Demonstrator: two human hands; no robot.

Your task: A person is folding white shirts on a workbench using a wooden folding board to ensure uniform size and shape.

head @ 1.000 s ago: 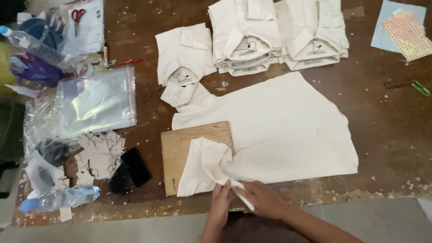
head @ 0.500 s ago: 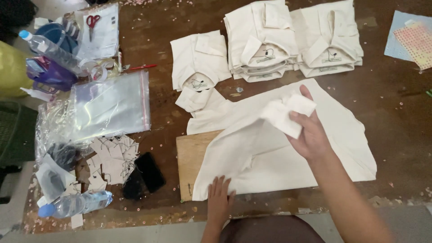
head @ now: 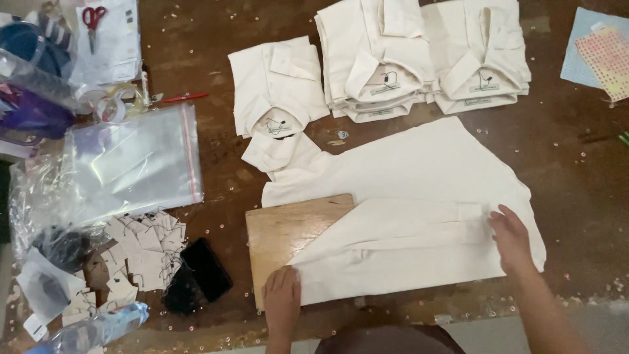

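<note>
1. Since the earlier frame, my right hand has come down from mid-shirt, and the sleeve it held up now lies folded flat.
2. My right fingers are spread flat on the cream shirt, grasping nothing.
3. My left hand presses flat on the shirt's lower corner at the wooden board's near edge.
4. Shirt partly covers the board; its long axis runs sideways, collar pointing past the board's far-left corner.
5. Folded shirt stacks lie beyond the board.

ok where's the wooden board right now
In the head view the wooden board lies low and centre-left on the table, half under the cream shirt, with the left hand at its near edge.
</note>
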